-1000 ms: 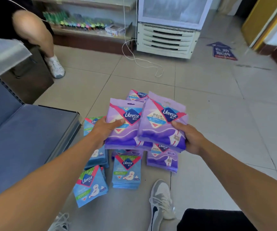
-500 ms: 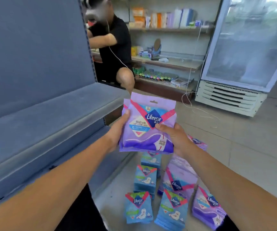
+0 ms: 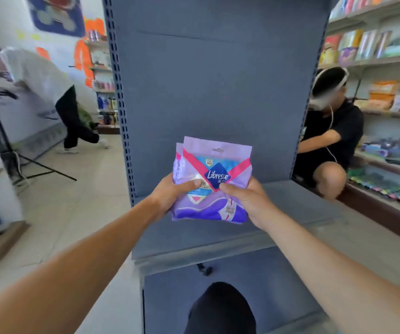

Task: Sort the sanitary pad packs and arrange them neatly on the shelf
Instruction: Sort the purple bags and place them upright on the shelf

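Note:
Two purple Libresse pad packs (image 3: 214, 169) are stacked face to face and held upright in front of the grey shelf unit. My left hand (image 3: 170, 192) grips their left edge with the thumb across the front. My right hand (image 3: 244, 198) grips the right lower edge, thumb on the front. The packs hang just above the grey shelf board (image 3: 297, 208), which carries nothing. The packs on the floor are out of view.
The shelf's grey back panel (image 3: 213, 80) rises behind the packs, with a lower shelf (image 3: 266, 285) beneath. A crouching person in black (image 3: 331, 141) is at the right by stocked wooden shelves (image 3: 387, 104). Another person (image 3: 68, 112) and a tripod (image 3: 6, 145) are at the left.
The view has swung from the floor pile up to face the shelf head-on. The two purple packs, first side by side, are now stacked together and held over the shelf board.

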`<state>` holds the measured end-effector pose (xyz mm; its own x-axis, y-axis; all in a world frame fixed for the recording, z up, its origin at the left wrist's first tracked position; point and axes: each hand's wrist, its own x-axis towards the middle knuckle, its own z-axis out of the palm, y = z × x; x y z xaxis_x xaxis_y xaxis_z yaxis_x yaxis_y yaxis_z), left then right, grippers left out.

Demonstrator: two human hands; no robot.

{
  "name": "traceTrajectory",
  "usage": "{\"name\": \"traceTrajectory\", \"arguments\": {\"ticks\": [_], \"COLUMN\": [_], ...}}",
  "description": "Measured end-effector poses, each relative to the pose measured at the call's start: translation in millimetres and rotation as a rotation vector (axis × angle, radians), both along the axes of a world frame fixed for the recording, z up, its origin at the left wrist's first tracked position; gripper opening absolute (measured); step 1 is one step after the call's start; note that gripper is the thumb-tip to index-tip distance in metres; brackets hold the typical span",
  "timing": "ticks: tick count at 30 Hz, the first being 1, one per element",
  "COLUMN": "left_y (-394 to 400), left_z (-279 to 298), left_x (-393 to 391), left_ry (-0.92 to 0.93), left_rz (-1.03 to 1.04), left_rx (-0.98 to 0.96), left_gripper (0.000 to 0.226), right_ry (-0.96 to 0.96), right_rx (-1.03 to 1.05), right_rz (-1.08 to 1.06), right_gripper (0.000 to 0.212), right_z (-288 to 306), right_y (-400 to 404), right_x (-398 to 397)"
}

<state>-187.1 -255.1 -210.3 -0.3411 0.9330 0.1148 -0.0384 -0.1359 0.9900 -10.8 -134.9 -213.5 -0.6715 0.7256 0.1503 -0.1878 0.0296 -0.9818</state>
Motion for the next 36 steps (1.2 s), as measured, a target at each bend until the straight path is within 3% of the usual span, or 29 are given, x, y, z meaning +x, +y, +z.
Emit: {"name": "traceTrajectory", "arguments": {"ticks": [4,8,11,16,19,21,23,25,28,30,31,33,36], "left_y": [-21.7,-27.4,-18.2,11.6,31.8,41.6,46.7,44.3,36.0,33.9,33.7,32.0,25.7], "left_z": [-3.3,-13.3,-27.3,-49.7,-59.3,-62.7,-64.6,-67.9,-78.1,-83.6,-84.4,-85.5,-94.8], "left_x": [-57.1,-99.3,-125.3,-150.5,-161.9,-165.9,-165.7,-161.6,-147.0,-131.9,-121.9,-100.6,-75.6], "left_ry": [-0.107,-0.304,-0.268,-0.218,-0.206,-0.056,0.223,0.456,0.908,1.289,1.396,1.418,1.297], "left_rz": [0.054,0.061,0.184,0.398,0.492,0.607,0.778,0.966,1.078,0.97,0.854,0.595,0.254], "left_rx": [-0.015,-0.026,-0.03,-0.046,-0.04,-0.089,-0.22,-0.31,-0.25,-0.221,-0.258,-0.472,-0.795], "left_gripper": [0.084,0.042,0.02,0.012,0.021,0.018,0.02,0.032,0.054,0.059,0.062,0.069,0.086], "right_ry": [-0.048,-0.051,-0.052,-0.07,-0.079,-0.095,-0.117,-0.13,-0.122,-0.115,-0.111,-0.104,-0.098], "right_rx": [0.032,0.018,0.015,0.06,0.112,0.146,0.153,0.139,0.099,0.078,0.069,0.058,0.046], "right_rz": [0.061,0.086,0.095,0.091,0.047,0.008,-0.015,-0.022,-0.011,0.001,0.008,0.01,-0.012], "right_gripper": [0.04,0.035,0.033,0.04,0.041,0.042,0.043,0.043,0.046,0.047,0.047,0.048,0.045], "right_z": [-4.3,-15.6,-26.7,-42.3,-46.5,-49.5,-55.8,-63.4,-69.7,-70.1,-69.6,-70.2,-72.8], "right_y": [3.4,13.5,26.0,59.5,87.2,104.7,119.2,127.0,131.0,133.7,136.4,143.3,154.0], "right_x": [-65.5,-107.4,-128.8,-156.3,-162.2,-161.5,-160.8,-161.3,-161.1,-156.8,-152.6,-142.8,-130.4]}}
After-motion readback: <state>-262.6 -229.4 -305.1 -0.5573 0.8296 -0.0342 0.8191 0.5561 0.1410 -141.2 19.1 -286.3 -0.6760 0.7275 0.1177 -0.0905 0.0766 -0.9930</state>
